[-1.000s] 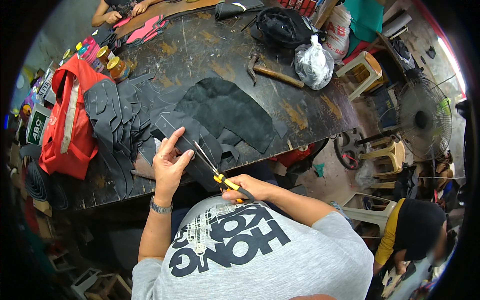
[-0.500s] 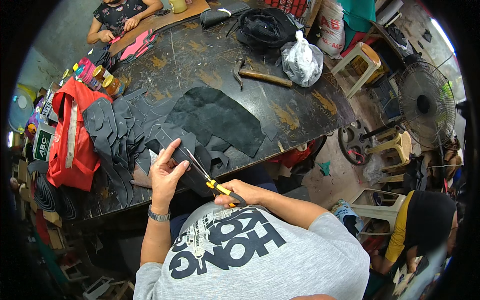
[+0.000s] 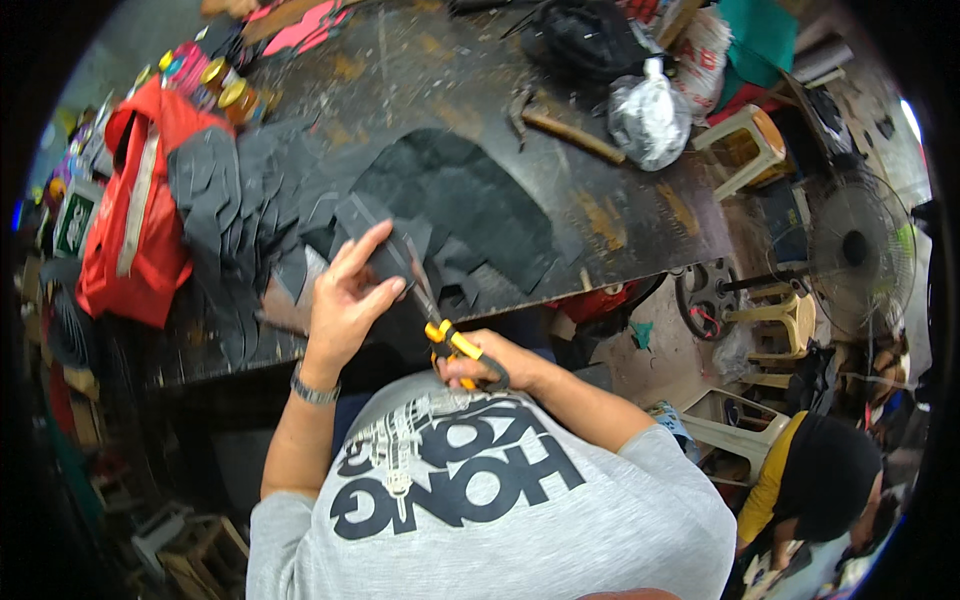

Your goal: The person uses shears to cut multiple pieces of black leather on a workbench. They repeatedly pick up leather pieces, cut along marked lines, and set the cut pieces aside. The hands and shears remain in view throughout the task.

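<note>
My left hand [image 3: 348,303] pinches a dark grey, leather-like cut piece [image 3: 360,214] between thumb and fingers, above the near edge of the table. Pale lines are marked on the piece. In my right hand [image 3: 500,358] are scissors [image 3: 454,341] with yellow-and-black handles, their blades pointing up and left along the right side of the held piece. The blades are blurred, so whether they are apart is hard to see. Just beyond lies a large black sheet of material [image 3: 460,200]. Left of my left hand, many similar grey cut pieces [image 3: 215,200] are heaped.
A red bag [image 3: 120,260] stands at the table's left end, with jars [image 3: 240,101] behind it. A hammer [image 3: 575,138], a knotted plastic bag [image 3: 650,122] and a black bag [image 3: 580,40] lie farther back. A fan [image 3: 855,245], stools [image 3: 745,150] and a bent-over person [image 3: 825,470] are at right.
The view has shifted, so the table's contents sit differently and the person across the table is mostly out of frame. Both hands keep their holds on the piece and the scissors.
</note>
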Motion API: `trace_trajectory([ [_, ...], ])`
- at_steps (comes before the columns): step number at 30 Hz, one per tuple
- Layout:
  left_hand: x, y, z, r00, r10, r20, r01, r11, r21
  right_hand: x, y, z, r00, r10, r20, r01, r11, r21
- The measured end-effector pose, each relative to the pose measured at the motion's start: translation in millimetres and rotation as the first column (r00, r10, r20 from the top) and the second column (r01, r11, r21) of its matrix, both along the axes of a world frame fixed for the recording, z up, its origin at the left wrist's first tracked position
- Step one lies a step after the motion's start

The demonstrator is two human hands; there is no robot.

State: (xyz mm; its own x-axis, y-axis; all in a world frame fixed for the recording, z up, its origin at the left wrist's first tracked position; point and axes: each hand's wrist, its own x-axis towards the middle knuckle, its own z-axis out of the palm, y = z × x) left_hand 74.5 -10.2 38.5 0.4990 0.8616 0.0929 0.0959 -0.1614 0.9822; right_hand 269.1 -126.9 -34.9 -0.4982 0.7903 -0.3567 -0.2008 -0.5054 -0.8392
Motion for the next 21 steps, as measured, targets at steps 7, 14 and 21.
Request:
trace_trajectory([
  [7, -6, -1, -12, 0.991, 0.032, 0.129, -0.032, 0.999, -0.005, 5, 3, 16, 0.997, 0.004, 0.073, -0.005, 1.000, 0.019],
  [14, -11, 1, -22, 0.975, 0.052, 0.215, -0.046, 0.998, -0.034, 0, 5, 29, 0.973, 0.007, 0.233, -0.002, 1.000, -0.021],
  [21, -20, -5, -25, 0.974, 0.035, 0.224, -0.025, 0.999, -0.047, -5, -1, 36, 0.957, 0.018, 0.289, -0.014, 1.000, -0.015],
])
